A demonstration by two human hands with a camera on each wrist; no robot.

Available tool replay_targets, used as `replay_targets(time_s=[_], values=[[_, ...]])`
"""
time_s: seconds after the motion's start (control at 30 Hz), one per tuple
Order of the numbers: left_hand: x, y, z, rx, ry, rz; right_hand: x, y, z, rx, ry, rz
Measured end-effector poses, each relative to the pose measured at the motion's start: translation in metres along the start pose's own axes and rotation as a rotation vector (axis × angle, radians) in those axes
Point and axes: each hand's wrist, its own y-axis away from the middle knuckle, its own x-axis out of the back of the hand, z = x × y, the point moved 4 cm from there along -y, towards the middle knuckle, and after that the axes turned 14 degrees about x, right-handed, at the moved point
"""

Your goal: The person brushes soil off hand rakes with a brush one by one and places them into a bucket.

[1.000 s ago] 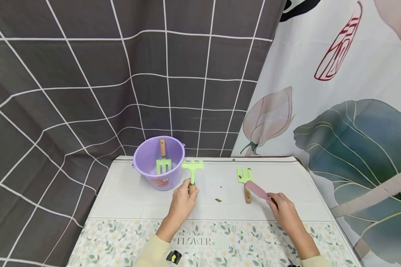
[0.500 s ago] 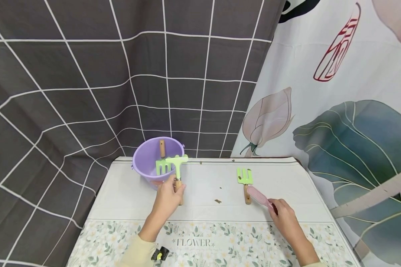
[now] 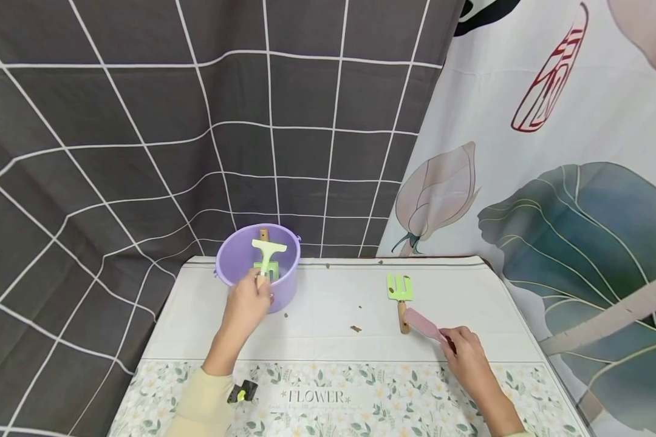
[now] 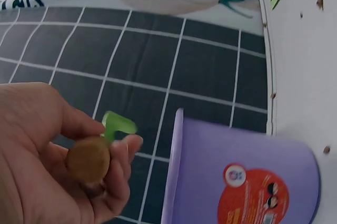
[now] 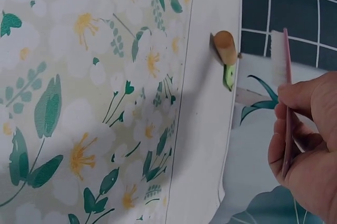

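Observation:
My left hand (image 3: 243, 306) grips the wooden handle of a small green hand rake (image 3: 268, 247), its head over the mouth of the purple bucket (image 3: 287, 292). In the left wrist view the round end of the rake's handle (image 4: 88, 159) pokes out between curled fingers, beside the bucket wall (image 4: 202, 153). A green garden fork (image 3: 274, 271) leans inside the bucket, partly covered by the rake. My right hand (image 3: 464, 352) holds a pink brush (image 3: 422, 323); its white bristles (image 5: 277, 55) show in the right wrist view. Close to the brush tip lies another green fork (image 3: 399, 287) with a wooden handle.
Brown crumbs (image 3: 356, 329) lie scattered on the white table (image 3: 328, 346). A floral strip marked FLOWER runs along the near side. Behind the table hang a dark checked curtain (image 3: 306, 152) and a white printed one (image 3: 497, 139).
My left hand has carried the rake leftward, from beside the bucket to over its mouth. The right hand with the brush has barely shifted, and the brush has turned slightly.

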Motion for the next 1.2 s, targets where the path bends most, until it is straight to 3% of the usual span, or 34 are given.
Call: replay_targets(time_s=[0.43, 0.57, 1.2], values=[[0.010, -0.023, -0.007, 0.051, -0.211, 0.012, 0.001, 0.006, 0.003, 0.010, -0.003, -0.020], [0.012, -0.032, -0.010, 0.085, -0.223, 0.001, 0.002, 0.007, 0.004, 0.019, -0.012, -0.025], [0.025, -0.064, -0.005, 0.068, -0.298, -0.058, -0.001, 0.011, 0.005, -0.004, -0.018, -0.050]])
